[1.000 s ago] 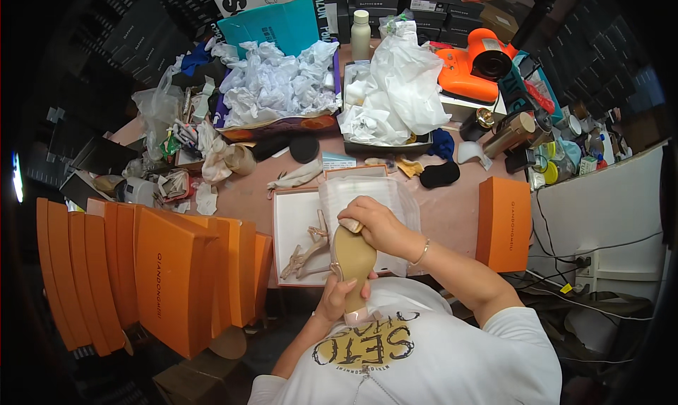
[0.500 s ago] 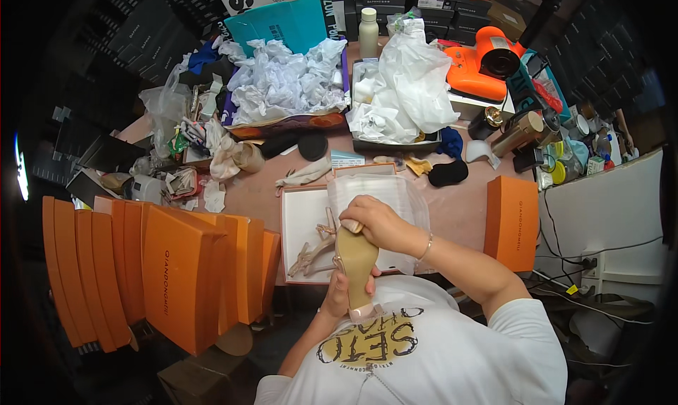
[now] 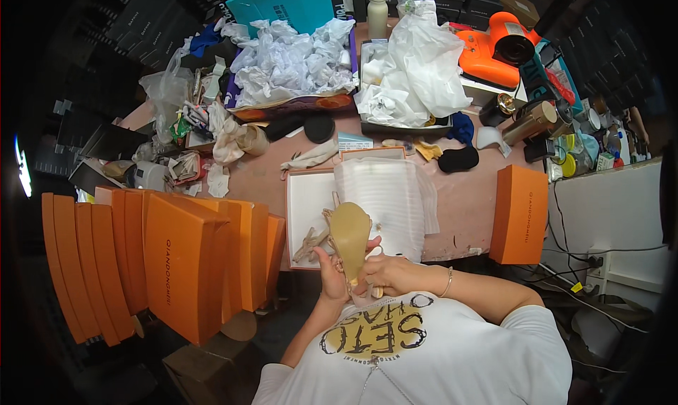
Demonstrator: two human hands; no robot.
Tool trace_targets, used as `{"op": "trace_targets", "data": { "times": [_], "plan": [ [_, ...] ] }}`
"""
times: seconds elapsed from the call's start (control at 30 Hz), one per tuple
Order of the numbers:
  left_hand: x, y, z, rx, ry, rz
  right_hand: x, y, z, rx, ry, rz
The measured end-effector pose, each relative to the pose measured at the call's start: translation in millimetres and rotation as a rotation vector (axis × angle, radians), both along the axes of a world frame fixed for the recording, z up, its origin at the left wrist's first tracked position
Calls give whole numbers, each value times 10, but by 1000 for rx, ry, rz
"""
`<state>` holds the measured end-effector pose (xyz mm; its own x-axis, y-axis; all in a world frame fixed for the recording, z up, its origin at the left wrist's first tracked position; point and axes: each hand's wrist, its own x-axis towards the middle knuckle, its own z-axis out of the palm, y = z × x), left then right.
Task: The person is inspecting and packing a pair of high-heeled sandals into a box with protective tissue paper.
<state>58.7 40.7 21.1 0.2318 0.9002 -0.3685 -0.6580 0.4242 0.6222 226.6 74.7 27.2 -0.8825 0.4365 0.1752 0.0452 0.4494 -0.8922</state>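
Note:
A high-heeled sandal (image 3: 349,230) with a tan sole is held sole up, its toe pointing away from me. My left hand (image 3: 332,279) is closed around its heel half, with the thumb on the left side and fingertips showing on the right. Curled fingers of my right hand (image 3: 388,273) press at the heel end near my shirt; their tips are partly hidden. Behind the held shoe, a second strappy sandal (image 3: 308,248) lies in a white-lined shoe box (image 3: 309,193). A sheet of white foam wrap (image 3: 385,193) spreads over the box's right part.
Orange shoe boxes (image 3: 180,264) stand in a row at left; another orange box (image 3: 519,214) stands at right. Farther back are crumpled white paper (image 3: 293,66), a white plastic bag (image 3: 417,66), an orange machine (image 3: 494,48), a pale bottle (image 3: 377,13) and black pads (image 3: 458,159).
My right hand has moved from the toe end of the sole down to the heel end. The sandal now stands slightly farther right, its toe uncovered. My left hand still grips it.

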Motion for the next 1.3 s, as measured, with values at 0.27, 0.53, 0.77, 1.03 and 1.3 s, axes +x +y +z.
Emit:
{"op": "trace_targets", "data": {
  "times": [0.27, 0.53, 0.77, 1.03, 1.3],
  "plan": [
    [15, 20, 13, -124, 79, -94, -148, 478, 224, 159, 29, -666],
    [150, 124, 210, 165, 157, -319, 383, 1014, -169, 44, -192, -756],
    [59, 551, 56, 272, 562, -160, 729, 781, 93, -197, -127, -864],
    [8, 587, 498, 630, 1131, -495, 80, 540, -257, -957, 252, -628],
    [-327, 769, 538, 387, 1135, -275, 393, 705, -586, -792, -439, -618]
  ]
}}
